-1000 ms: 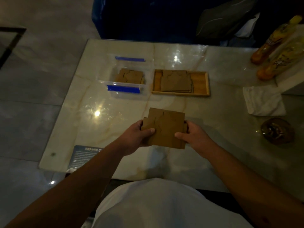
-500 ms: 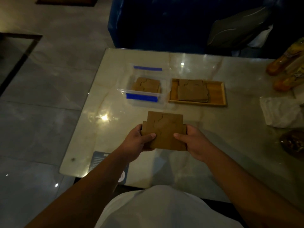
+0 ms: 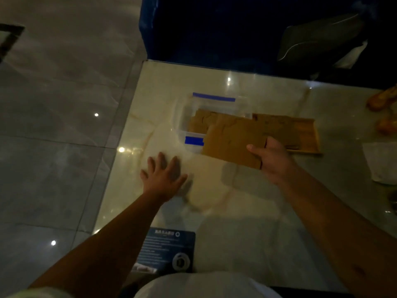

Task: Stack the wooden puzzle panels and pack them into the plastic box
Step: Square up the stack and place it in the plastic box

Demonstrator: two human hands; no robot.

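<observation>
My right hand [image 3: 271, 158] grips a stack of brown wooden puzzle panels [image 3: 233, 141] by its right edge, holding it above the table just in front of the clear plastic box [image 3: 182, 117] with blue clips. The stack covers the box's near right corner. More panels [image 3: 200, 122] lie inside the box. My left hand [image 3: 163, 177] is spread flat on the marble table [image 3: 225, 190], palm down, holding nothing. Right of the box, a wooden tray [image 3: 307, 134] holds further panels [image 3: 281, 130].
A white cloth [image 3: 381, 162] lies at the right edge. Orange-yellow bottles [image 3: 382, 100] stand at the far right. A dark blue chair [image 3: 193, 29] is behind the table. A printed card [image 3: 167, 250] sits at the near table edge. Grey floor tiles lie to the left.
My left hand let go of the stack and dropped flat onto the table. My right hand carried the stack forward toward the box. The camera view shifted left.
</observation>
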